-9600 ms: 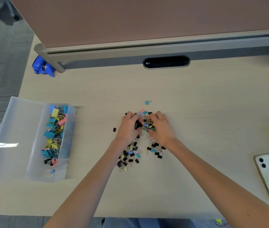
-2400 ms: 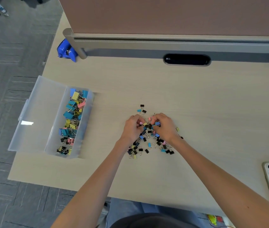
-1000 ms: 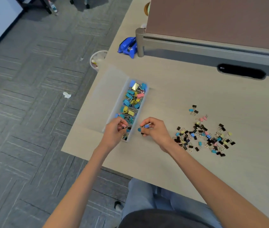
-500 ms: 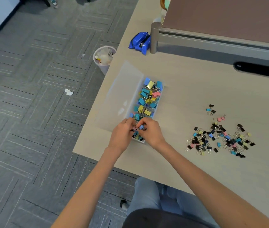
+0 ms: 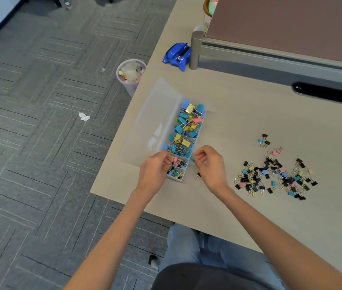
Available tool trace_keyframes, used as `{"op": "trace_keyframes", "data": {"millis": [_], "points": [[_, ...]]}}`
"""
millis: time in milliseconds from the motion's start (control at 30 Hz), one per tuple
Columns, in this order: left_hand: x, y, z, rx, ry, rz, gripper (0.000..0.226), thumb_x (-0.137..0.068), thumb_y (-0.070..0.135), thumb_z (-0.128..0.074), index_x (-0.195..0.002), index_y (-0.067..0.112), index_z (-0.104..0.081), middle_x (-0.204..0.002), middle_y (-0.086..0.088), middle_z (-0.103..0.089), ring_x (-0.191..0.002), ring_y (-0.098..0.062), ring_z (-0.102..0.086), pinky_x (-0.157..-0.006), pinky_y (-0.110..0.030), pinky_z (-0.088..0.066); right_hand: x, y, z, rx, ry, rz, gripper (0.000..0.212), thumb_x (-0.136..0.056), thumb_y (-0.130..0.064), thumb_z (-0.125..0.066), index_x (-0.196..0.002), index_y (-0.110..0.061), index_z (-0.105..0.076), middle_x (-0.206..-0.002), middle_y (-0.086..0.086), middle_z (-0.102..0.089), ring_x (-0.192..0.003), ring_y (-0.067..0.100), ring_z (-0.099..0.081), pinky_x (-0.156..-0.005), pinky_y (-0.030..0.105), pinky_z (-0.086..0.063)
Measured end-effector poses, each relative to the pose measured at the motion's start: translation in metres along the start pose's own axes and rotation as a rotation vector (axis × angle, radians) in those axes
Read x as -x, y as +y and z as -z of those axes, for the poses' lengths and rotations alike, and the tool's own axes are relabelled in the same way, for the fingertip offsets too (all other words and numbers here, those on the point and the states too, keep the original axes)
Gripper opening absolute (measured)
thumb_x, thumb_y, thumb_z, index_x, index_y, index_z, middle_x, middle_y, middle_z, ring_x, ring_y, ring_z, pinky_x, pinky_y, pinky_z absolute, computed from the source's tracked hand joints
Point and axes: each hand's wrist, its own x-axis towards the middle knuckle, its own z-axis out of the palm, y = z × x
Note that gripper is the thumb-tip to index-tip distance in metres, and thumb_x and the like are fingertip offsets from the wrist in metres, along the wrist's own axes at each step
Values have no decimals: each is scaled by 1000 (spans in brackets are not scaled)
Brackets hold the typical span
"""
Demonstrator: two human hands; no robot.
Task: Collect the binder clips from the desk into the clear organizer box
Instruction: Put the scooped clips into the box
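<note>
Left hand (image 5: 155, 174) and right hand (image 5: 211, 166) at the organizer box (image 5: 155, 118) near end

- A single view is given, taken from a camera worn on the person's head.
- The scene is looked down on steeply, forward and downward, from above the near edge of the desk (image 5: 239, 122).
- The left hand (image 5: 155, 172) and right hand (image 5: 210, 166) are caught near the middle of the frame. Both forearms run in from the bottom edge, and the lap (image 5: 186, 248) is seen directly below.
- The view is turned toward the desk's left end. The clear organizer box (image 5: 157, 122) sits centrally, the loose binder clips (image 5: 274, 176) are set off to the right, and the carpeted floor (image 5: 40, 122) fills the left half.
- The partition (image 5: 291, 24) is cut off at the upper right corner.
- The desk is seen closely enough that single clips can be told apart by colour.
</note>
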Motion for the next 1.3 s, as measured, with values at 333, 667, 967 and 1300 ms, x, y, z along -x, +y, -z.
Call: {"op": "trace_keyframes", "data": {"millis": [333,667,967,1300], "points": [[4,5,-6,-9,13,-19,22,-83,2,-68,-95,20,-65,-85,16,-59,-78,0,-56,-68,-16,-48,5,39,-11,368,-305,-78,30,-79,-15,-73,-104,-13,-58,-108,3,-48,-95,19,-53,-75,34,-48],[6,2,-5,8,14,-26,21,-83,1,-67,-94,18,-65,-87,12,-62,-81,-5,-59,-72,-28,-54,10,37,-16,389,-274,-99,10,-84,1,-61,-93,-5,-60,-106,12,-53,-97,28,-53,-80,36,-47],[6,-3,-5,45,47,-36,23,-82,-3,-65,-97,14,-65,-93,5,-65,-86,-9,-61,-77,-32,-55,12,7,0,-4,52,101,22,-80,7,-61,-80,-14,-54,-86,-3,-55,-76,11,-53,-66,23,-45],[14,-8,-2,28,120,-2,22,-84,-3,-57,-95,15,-63,-97,2,-63,-85,-13,-61,-72,-40,-56,12,-19,-29,-62,-170,110,27,-79,3,-68,-84,-20,-55,-85,-7,-61,-76,8,-60,-70,25,-52]]}}
